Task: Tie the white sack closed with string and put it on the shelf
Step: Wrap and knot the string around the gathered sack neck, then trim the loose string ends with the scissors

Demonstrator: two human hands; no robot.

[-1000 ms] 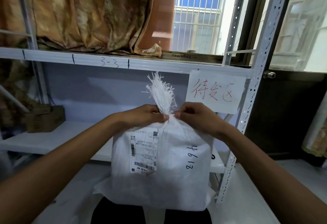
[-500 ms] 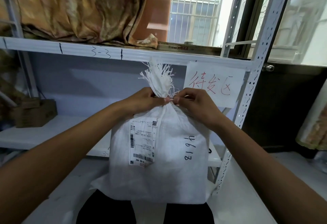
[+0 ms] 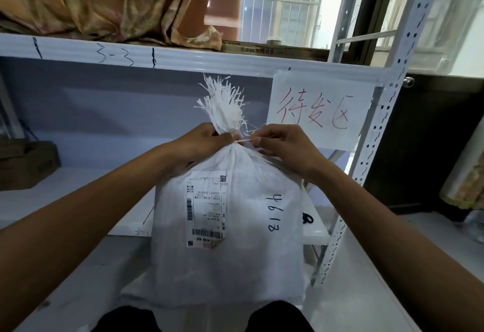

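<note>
A white woven sack stands upright on my lap, with a shipping label and the number 4613 on its front. Its frayed top is gathered into a neck. My left hand pinches the neck from the left. My right hand holds a thin pale string stretched tight at the neck, between the two hands. The white metal shelf stands just behind the sack.
A paper sign with red characters hangs on the shelf's right post. A brown cardboard box sits at the left on the lower shelf. Brown cloth lies on the upper shelf marked 3-3. A dark door is at the right.
My hands have drawn slightly apart at the neck, and a short stretch of string now shows between them. The view has tilted a little; the sack stays in place.
</note>
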